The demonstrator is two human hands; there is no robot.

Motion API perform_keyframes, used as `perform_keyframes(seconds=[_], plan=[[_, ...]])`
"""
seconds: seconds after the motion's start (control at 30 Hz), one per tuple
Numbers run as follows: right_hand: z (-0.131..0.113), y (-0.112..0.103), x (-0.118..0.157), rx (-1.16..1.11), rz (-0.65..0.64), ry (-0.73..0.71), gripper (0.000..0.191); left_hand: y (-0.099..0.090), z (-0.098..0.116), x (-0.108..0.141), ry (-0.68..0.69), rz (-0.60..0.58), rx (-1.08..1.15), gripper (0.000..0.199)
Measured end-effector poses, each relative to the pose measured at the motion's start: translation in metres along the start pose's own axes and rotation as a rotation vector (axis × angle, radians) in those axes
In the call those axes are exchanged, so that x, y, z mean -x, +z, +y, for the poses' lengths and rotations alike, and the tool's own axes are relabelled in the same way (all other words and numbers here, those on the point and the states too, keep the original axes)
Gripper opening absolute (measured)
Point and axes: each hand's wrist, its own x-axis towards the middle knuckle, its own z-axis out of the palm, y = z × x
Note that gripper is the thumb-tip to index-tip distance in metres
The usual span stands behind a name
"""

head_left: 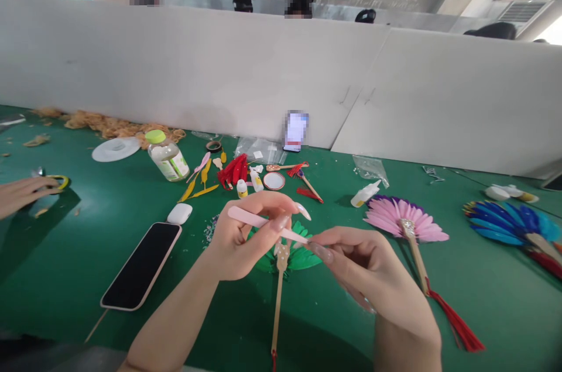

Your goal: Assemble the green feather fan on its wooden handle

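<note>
Between thumb and fingers, my left hand (252,237) grips a thin pink stick (248,217) that slants down to the right. The stick's narrow lower end is pinched by my right hand (355,261). Beneath both hands a green feather fan (302,258) lies on the green table (211,325), partly covered by them. Its wooden handle (278,307) points towards me and ends in a red tassel. Small pale dots show on the handle's wide top.
A phone (143,267) and white case (180,213) lie left, beyond them a bottle (168,155). Pink (406,220) and blue (511,223) feather fans lie right. Glue bottles (256,179) and red feathers (232,172) lie behind. Another person's hand (28,192) touches yellow-handled scissors (64,182).
</note>
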Motion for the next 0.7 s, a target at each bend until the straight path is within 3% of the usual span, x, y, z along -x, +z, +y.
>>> perform_keyframes(seconds=[0.43, 0.7], plan=[[0.0003, -0.0029, 0.0018, 0.044, -0.001, 0.045, 0.032, 0.0, 0.002, -0.0002, 0.011, 0.013, -0.076, 0.014], [0.0014, -0.001, -0.0006, 0.071, 0.041, 0.014, 0.032, 0.0062, 0.0056, 0.0077, 0.133, 0.067, -0.326, 0.021]])
